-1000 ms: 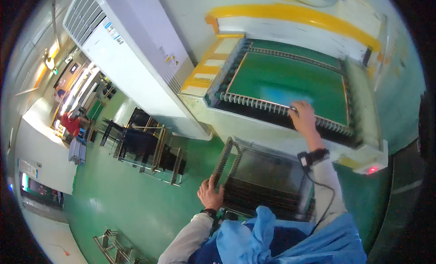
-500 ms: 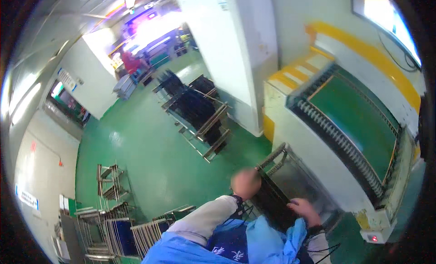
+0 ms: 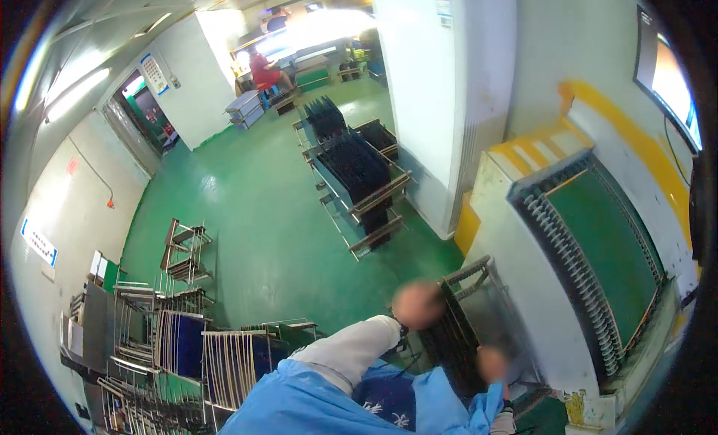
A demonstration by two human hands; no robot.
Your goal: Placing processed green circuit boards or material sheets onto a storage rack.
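A metal rack (image 3: 474, 271) with coil-like toothed bars stands in front of me, and several thin dark panels (image 3: 449, 332) are upright in it. My left hand (image 3: 417, 305) is at the far left edge of the panels, its arm reaching across from below. At their near right edge is my right hand (image 3: 493, 364), touching or almost touching them. Both hands are blurred, so how the fingers lie is hidden. My blue apron covers the near end of the panels.
To the right stands a white machine with a coil-edged roller bed (image 3: 576, 278) and a green panel on it. Ahead, another rack (image 3: 351, 166) is full of dark panels beside a white pillar (image 3: 419, 98). Several metal racks (image 3: 176, 345) crowd the lower left. A seated person (image 3: 263, 72) is far off.
My view has swung to the left, so the room has shifted rightward in the picture. Both hands stay by the dark panels, the right one a little lower along their edge.
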